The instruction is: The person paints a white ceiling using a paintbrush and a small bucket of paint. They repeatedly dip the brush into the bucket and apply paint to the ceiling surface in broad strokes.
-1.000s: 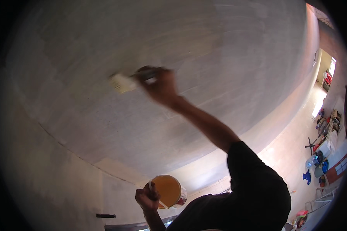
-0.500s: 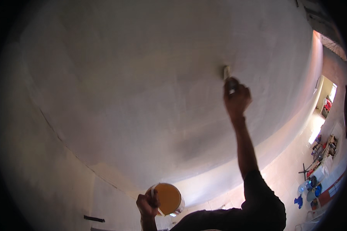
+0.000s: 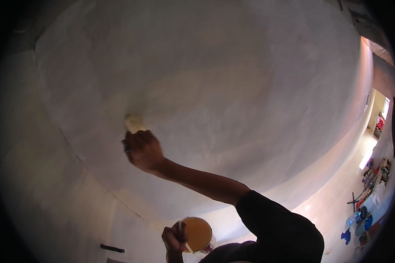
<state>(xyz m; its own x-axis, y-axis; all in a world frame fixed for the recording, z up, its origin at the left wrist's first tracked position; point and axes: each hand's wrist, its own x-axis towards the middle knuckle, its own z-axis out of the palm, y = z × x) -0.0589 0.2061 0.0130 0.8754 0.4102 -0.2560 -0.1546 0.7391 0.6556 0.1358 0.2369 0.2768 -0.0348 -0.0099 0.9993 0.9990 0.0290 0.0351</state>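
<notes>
My right hand (image 3: pixel 145 151) is closed around a paintbrush (image 3: pixel 135 123) with pale bristles, which touch the wall on the left of its middle. The handle is mostly hidden by my fingers. A broad grey-white wall (image 3: pixel 215 87) fills most of the view, with patchy darker and lighter areas. Low in front of me, my left hand (image 3: pixel 174 239) grips the white handle of a round bucket (image 3: pixel 199 234). Orange-tan colour shows inside the bucket; whether that is liquid or the inner wall I cannot tell.
A second wall (image 3: pixel 70 193) meets the first at a corner on the left. A short dark bar (image 3: pixel 112 248) shows at lower left. Far right, a blue cloth (image 3: pixel 346 236), a dark stand with crossed legs (image 3: pixel 353 201) and mixed household items stand on the pale floor near a bright doorway.
My right hand has swept the paintbrush from the right of the wall far to the left and somewhat lower. My left hand still holds the bucket, now slightly lower and further right in view.
</notes>
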